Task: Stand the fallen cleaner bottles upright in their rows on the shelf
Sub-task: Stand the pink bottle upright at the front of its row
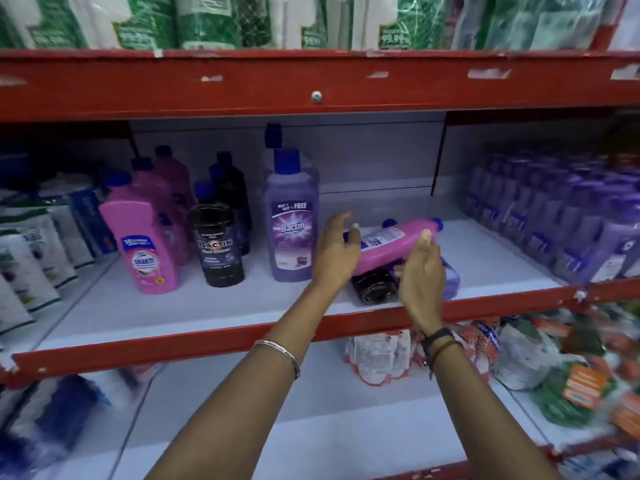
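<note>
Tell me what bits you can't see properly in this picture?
Head view only:
- Fallen black bottle: its top is hidden under the pink bottle and right hand.
- Fallen purple bottle: mostly behind the right hand.
- Left hand: covers the pink bottle's end, so its grip is unclear.
- Purple bottles at right: labels blurred.

Head view, close, facing forward and down at the shelf (207, 299)
</note>
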Motion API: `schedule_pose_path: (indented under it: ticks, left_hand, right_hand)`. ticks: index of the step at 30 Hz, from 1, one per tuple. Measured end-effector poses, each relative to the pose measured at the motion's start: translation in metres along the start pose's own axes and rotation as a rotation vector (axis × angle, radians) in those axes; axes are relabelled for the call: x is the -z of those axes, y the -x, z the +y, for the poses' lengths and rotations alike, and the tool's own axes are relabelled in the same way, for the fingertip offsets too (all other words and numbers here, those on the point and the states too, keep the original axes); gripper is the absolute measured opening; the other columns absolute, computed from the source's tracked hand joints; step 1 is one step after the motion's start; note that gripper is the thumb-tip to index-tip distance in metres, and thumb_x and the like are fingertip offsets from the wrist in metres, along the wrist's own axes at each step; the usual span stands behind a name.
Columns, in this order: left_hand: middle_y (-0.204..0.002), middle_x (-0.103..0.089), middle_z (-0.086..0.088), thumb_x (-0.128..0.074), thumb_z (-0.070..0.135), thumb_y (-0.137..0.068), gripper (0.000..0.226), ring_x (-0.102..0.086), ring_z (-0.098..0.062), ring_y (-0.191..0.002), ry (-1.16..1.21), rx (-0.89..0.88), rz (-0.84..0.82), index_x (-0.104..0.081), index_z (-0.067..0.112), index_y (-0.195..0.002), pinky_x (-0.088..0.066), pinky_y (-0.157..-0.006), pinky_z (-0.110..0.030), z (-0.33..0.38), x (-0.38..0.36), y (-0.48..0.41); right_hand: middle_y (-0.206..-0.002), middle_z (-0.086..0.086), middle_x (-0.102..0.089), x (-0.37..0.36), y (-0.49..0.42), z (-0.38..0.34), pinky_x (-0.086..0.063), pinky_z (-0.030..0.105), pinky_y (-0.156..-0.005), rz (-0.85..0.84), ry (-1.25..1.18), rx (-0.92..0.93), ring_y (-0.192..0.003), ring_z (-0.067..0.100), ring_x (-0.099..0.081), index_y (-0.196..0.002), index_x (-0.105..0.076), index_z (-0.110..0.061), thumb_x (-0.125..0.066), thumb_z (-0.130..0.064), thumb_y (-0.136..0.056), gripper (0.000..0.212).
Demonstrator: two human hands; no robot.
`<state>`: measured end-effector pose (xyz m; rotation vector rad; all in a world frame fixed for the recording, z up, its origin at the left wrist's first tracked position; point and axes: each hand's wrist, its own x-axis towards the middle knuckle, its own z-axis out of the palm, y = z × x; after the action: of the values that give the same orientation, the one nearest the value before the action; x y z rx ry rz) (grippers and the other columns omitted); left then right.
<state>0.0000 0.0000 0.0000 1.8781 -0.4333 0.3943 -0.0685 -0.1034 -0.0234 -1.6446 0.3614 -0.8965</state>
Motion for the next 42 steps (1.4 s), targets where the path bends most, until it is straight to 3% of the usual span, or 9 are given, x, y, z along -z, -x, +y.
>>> schedule_pose_path:
  ticks: [6,10,15,18,23,26,30,34,42]
  left_hand:
    - [-0.090,-0.065,-0.020,-0.042,0.021,-0.087,0.024,-0.061,-0.032,-0.087,-0.309,0.218,-0.402,-0.058,0.009,-0.074,-0.034,-0.062,-0.029,0.010,-0.024,-0.046]
    - [-0.069,-0.057,-0.007,-0.060,0.029,-0.083,0.019,-0.049,-0.019,-0.063,-0.177,0.260,-0.442,-0.062,0.012,-0.074,-0.035,-0.059,-0.028,0.007,-0.020,-0.047]
    - [-0.093,-0.071,-0.013,-0.072,0.028,-0.076,0.025,-0.069,-0.027,-0.086,-0.052,0.326,-0.412,-0.065,0.008,-0.089,-0.055,-0.079,-0.038,0.008,-0.010,-0.034]
    - [-0.112,-0.066,-0.015,-0.075,0.022,-0.073,0.054,-0.067,-0.027,-0.093,0.120,0.333,-0.367,-0.054,0.002,-0.118,-0.057,-0.082,-0.038,0.015,0.004,-0.019]
    - [-0.081,-0.066,-0.003,-0.062,0.012,-0.085,0.004,-0.065,-0.015,-0.069,0.277,0.213,-0.339,-0.060,0.016,-0.085,-0.057,-0.072,-0.032,0.020,0.057,0.005]
    - [-0.082,-0.065,0.001,-0.062,0.006,-0.084,0.011,-0.065,-0.005,-0.066,0.292,0.162,-0.328,-0.063,0.011,-0.093,-0.056,-0.066,-0.021,0.008,0.091,0.017]
    - [-0.102,-0.065,-0.013,-0.064,0.004,-0.081,0.035,-0.064,-0.025,-0.089,0.264,0.145,-0.255,-0.060,0.003,-0.115,-0.056,-0.082,-0.039,-0.012,0.142,0.033]
    - [-0.106,-0.065,-0.011,-0.065,0.005,-0.080,0.036,-0.065,-0.024,-0.091,0.251,0.131,-0.151,-0.058,0.008,-0.115,-0.056,-0.083,-0.041,-0.031,0.194,0.045]
    - [-0.102,-0.065,-0.004,-0.067,0.008,-0.079,0.037,-0.063,-0.014,-0.086,0.220,0.073,0.111,-0.058,0.013,-0.115,-0.054,-0.069,-0.016,-0.079,0.275,0.054]
  right_hand:
    - [-0.084,0.012,-0.063,0.000,-0.030,0.003,-0.037,0.028,-0.062,-0.105,0.086,-0.122,-0.073,0.023,-0.056,-0.096,-0.057,-0.002,-0.041,-0.043,-0.095,0.044]
    - [-0.083,0.014,-0.070,-0.005,-0.037,0.013,-0.056,0.047,-0.078,-0.049,-0.054,-0.187,-0.080,0.033,-0.067,-0.077,-0.061,-0.016,-0.054,-0.045,-0.088,0.031]
    - [-0.087,0.011,-0.072,-0.007,-0.034,0.012,-0.057,0.051,-0.079,-0.022,-0.087,-0.205,-0.081,0.029,-0.069,-0.089,-0.066,-0.011,-0.071,-0.048,-0.072,0.041]
    - [-0.091,0.011,-0.073,-0.010,-0.022,0.002,-0.058,0.051,-0.078,-0.056,-0.163,-0.219,-0.081,0.028,-0.072,-0.091,-0.063,-0.013,-0.077,-0.051,-0.058,0.052]
    - [-0.101,0.013,-0.073,-0.022,0.011,-0.017,-0.056,0.050,-0.085,-0.158,-0.297,-0.142,-0.090,0.027,-0.072,-0.104,-0.065,-0.007,-0.075,-0.023,-0.075,0.035]
    - [-0.101,0.016,-0.072,-0.037,0.032,-0.030,-0.056,0.049,-0.085,-0.202,-0.319,-0.115,-0.090,0.030,-0.071,-0.097,-0.067,-0.011,-0.074,-0.012,-0.076,0.022]
    - [-0.103,0.014,-0.072,-0.070,0.066,-0.045,-0.057,0.041,-0.080,-0.297,-0.319,-0.079,-0.088,0.025,-0.071,-0.095,-0.065,-0.017,-0.074,-0.008,-0.074,0.025]
    - [-0.104,0.011,-0.069,-0.110,0.099,-0.063,-0.059,0.035,-0.078,-0.370,-0.351,-0.039,-0.087,0.021,-0.069,-0.111,-0.059,-0.007,-0.073,-0.005,-0.075,0.039]
    - [-0.106,0.005,-0.067,-0.196,0.138,-0.081,-0.057,0.026,-0.073,-0.551,-0.358,0.035,-0.092,0.017,-0.067,-0.114,-0.055,-0.012,-0.074,-0.009,-0.076,0.043]
